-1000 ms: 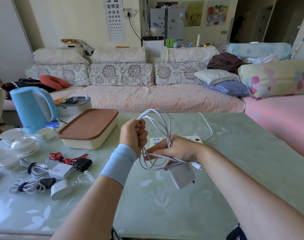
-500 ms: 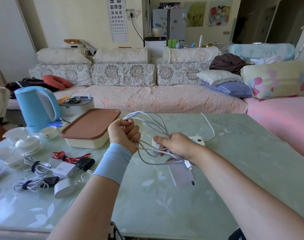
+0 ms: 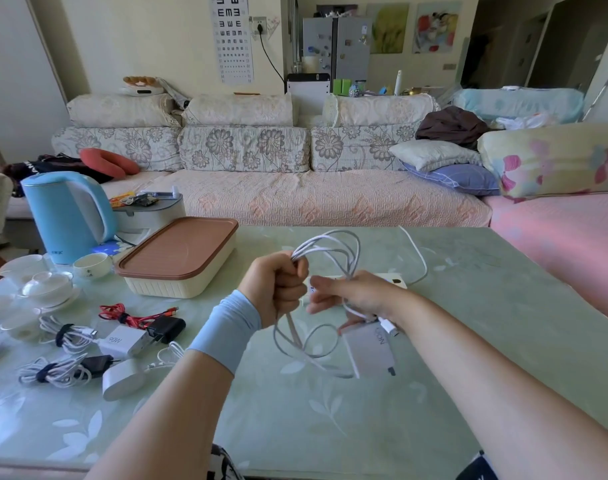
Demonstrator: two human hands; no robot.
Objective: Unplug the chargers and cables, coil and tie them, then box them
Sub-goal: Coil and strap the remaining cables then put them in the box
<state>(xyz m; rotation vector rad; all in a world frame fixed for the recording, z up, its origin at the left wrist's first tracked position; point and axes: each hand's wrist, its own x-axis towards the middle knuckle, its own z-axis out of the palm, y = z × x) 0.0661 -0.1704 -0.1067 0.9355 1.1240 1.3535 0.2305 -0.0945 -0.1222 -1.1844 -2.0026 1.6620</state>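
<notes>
the white cable hangs in the air just right of the lidded box, a little nearer the person, gathered into several loose loops. the left hand is a closed fist round the top of the loops. the right hand, farther right of the box, has its fingers hooked into the same loops, though blur hides the exact grip. the coil's long axis runs up and down, from above the fist to the white charger dangling at its low end. the left hand is nearer the box, whose lid is on, so tying likely comes before boxing. counted: one coil in hand with one charger. in front of the box lie three tied cable bundles and four chargers. one power strip sits right of the box.
</notes>
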